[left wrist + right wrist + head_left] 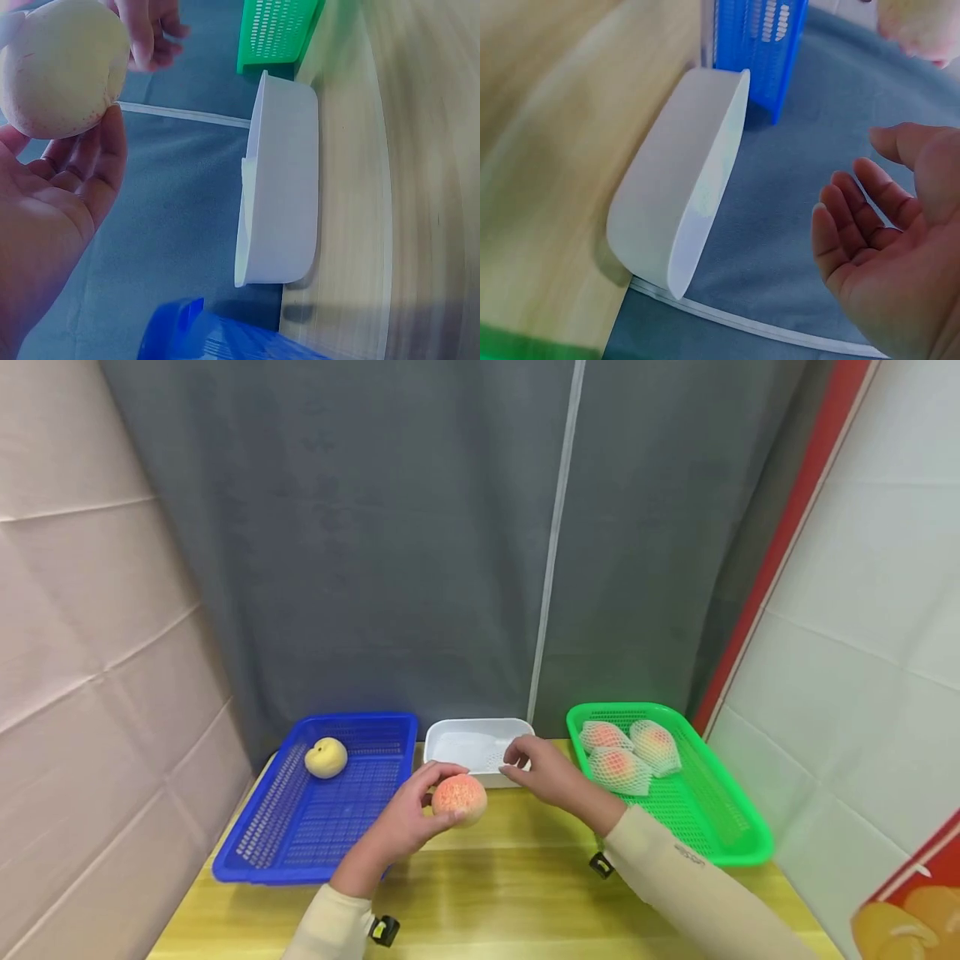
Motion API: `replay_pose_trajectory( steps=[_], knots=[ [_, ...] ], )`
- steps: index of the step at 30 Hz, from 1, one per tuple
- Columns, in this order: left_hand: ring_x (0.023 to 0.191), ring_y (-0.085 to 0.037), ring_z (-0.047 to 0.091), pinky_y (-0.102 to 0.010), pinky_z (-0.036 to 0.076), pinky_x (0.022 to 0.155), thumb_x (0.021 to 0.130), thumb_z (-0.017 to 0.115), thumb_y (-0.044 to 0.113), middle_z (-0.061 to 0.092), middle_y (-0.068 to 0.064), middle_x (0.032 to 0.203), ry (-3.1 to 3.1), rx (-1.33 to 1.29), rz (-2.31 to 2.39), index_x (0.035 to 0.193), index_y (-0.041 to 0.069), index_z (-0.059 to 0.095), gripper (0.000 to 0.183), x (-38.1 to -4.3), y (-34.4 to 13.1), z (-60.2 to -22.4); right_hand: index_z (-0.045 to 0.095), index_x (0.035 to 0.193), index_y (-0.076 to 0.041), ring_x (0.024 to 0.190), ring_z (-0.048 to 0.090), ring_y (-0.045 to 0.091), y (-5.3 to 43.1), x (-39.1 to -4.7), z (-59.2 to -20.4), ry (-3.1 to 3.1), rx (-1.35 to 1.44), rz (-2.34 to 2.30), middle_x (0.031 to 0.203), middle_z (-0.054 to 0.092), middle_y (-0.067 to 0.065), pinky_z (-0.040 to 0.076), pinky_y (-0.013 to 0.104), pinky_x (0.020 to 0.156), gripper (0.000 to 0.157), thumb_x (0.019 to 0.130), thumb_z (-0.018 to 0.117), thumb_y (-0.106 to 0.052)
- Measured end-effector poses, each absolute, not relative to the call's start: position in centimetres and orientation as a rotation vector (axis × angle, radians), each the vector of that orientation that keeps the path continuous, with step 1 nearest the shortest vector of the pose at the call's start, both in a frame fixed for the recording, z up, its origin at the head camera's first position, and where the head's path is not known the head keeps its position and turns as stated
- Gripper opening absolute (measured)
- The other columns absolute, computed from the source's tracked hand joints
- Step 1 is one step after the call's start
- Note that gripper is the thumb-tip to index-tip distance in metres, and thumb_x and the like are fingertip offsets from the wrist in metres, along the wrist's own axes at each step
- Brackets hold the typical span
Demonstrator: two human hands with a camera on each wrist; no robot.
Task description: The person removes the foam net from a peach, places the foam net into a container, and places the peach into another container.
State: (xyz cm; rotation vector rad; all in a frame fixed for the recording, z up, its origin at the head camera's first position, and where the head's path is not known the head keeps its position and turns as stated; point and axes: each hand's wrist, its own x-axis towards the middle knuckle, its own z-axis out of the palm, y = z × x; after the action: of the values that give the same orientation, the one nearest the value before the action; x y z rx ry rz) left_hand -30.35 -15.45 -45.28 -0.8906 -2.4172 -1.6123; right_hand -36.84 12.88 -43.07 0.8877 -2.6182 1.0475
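Looks partway along. Three netted peaches (618, 767) sit in the green basket (720, 810) at the bench's (480, 893) right edge; I'd call those done. Left over, seemingly: the bare peach (460, 799) in the left hand (408, 814), no net on it yet, plus a bare pale-yellow fruit (326, 758) in the blue basket (330, 835) by the left edge. White tub (285, 180) near the far edge has what looks like white netting (707, 193) inside; count can't be told.

Held peach is up off the bench, near side of the tub, by its near-left corner. Roundish, no clear long axis; blushed side up, paler side down toward the near edge. Stem end: can't tell.

Left grip: fingers and thumb clamped round the peach. Right hand (546, 768): thumb and fingers apart, loosely bent, nothing in them.
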Motion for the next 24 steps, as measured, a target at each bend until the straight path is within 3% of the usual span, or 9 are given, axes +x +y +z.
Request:
replay_pose_trajectory(
  steps=[7,18,24],
  knots=[
    [0.116,-0.02,0.063,-0.04,0.057,0.095,0.095,0.087,0.025,0.068,0.001,0.131,-2.435,-0.921,-1.587,0.141,0.017,0.068,0.051,-30.2,-15.0,-45.6,0.073,0.107,-0.008,0.097,0.068,0.03,14.9,-33.0,-44.3,-2.56,0.927,1.076,0.105,0.07,0.004,0.061,0.044,0.079,0.01,0.102,0.08,-0.014],
    [0.119,-0.019,0.064,-0.036,0.057,0.097,0.094,0.09,0.028,0.068,0.004,0.131,-2.454,-0.959,-1.573,0.14,0.02,0.069,0.051,-29.9,-14.4,-45.9,0.072,0.112,-0.013,0.099,0.069,0.029,16.3,-30.4,-46.9,-2.565,0.904,1.069,0.109,0.069,-0.001,0.061,0.041,0.082,0.015,0.102,0.083,-0.016],
    [0.119,-0.02,0.063,-0.039,0.058,0.096,0.094,0.089,0.027,0.068,0.001,0.131,-2.442,-0.983,-1.55,0.14,0.017,0.069,0.051,-30.0,-14.3,-45.9,0.072,0.114,-0.013,0.1,0.069,0.031,16.3,-30.5,-47.3,-2.576,0.896,1.1,0.112,0.071,0.005,0.062,0.045,0.082,0.016,0.102,0.082,-0.019]
  ],
)
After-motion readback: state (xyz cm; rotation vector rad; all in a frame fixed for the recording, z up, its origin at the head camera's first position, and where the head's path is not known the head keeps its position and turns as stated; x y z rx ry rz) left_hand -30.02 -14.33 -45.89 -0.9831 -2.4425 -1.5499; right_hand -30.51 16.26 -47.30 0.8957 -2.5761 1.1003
